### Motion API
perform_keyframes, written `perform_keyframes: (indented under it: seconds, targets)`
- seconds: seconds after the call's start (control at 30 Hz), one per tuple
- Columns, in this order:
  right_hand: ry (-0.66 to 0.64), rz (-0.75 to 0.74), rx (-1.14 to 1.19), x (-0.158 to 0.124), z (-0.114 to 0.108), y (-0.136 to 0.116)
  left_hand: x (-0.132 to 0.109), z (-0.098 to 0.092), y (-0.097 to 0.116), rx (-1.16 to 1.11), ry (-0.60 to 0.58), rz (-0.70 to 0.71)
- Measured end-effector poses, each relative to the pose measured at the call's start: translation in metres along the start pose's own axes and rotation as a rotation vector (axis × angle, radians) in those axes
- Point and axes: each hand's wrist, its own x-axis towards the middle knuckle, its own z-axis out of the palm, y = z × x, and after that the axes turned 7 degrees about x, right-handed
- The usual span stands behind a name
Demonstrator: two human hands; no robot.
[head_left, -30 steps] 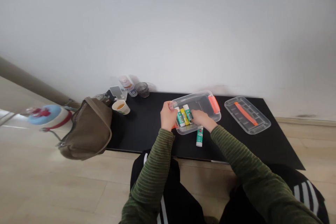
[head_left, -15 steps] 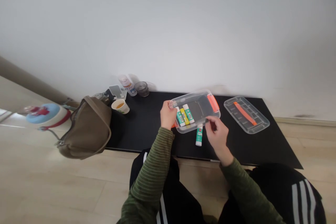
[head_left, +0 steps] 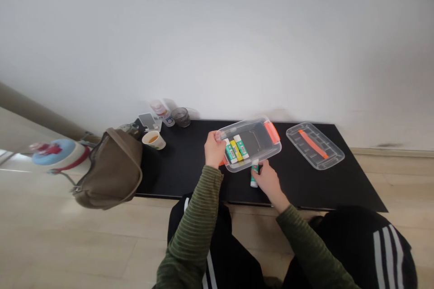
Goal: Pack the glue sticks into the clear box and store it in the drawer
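My left hand [head_left: 214, 150] grips the left end of a clear plastic box [head_left: 260, 146] with orange latches, held tilted over the black table. Inside lie three glue sticks side by side: two green ones and a yellow one [head_left: 236, 150] between them. Another green glue stick [head_left: 254, 177] is just below the box's near edge, and my right hand [head_left: 269, 179] has its thumb and fingers closed around it. The box's clear lid [head_left: 330, 156] with an orange handle [head_left: 313, 144] rests on the table to the right.
On the black table [head_left: 190, 167] at the left are a paper cup [head_left: 154, 140] of drink, a dark glass [head_left: 181, 117], a spray bottle [head_left: 162, 113] and a small white stand [head_left: 149, 122]. A brown bag [head_left: 111, 169] and a blue-topped flask [head_left: 64, 153] are farther left. A wall stands behind.
My right hand has moved from the box's near right edge down and left to the loose green glue stick and taken hold of it. My left hand still grips the box.
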Motion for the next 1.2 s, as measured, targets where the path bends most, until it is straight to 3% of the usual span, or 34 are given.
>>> perform_keyframes:
  seconds: [0.27, 0.47, 0.6, 0.7, 0.77, 0.87, 1.03, 1.2]
  targets:
    - [-0.041, 0.014, -0.086, 0.002, 0.001, -0.006, 0.0, 0.001, -0.001, 0.004, -0.005, 0.01]
    - [0.001, 0.0, -0.032, 0.005, 0.0, 0.0, 0.0, 0.001, 0.0, -0.006, -0.009, -0.013]
    - [-0.013, 0.025, 0.227, -0.008, -0.009, 0.022, -0.001, -0.001, 0.003, 0.042, -0.006, -0.007]
    - [-0.118, 0.018, 0.584, -0.027, -0.028, 0.033, -0.002, 0.0, 0.005, 0.068, -0.011, -0.006]
    - [-0.161, -0.066, 0.797, -0.036, -0.046, 0.03, -0.002, 0.001, 0.006, 0.071, -0.019, 0.001]
    - [-0.06, -0.227, 0.917, -0.033, -0.076, 0.007, -0.003, 0.003, 0.007, 0.064, -0.028, 0.022]
    - [-0.015, -0.366, 0.663, 0.009, -0.109, -0.039, -0.006, 0.004, 0.008, 0.025, -0.073, 0.057]
    - [-0.014, -0.333, 0.082, 0.042, -0.104, -0.06, -0.007, 0.006, 0.009, 0.009, -0.124, 0.11]
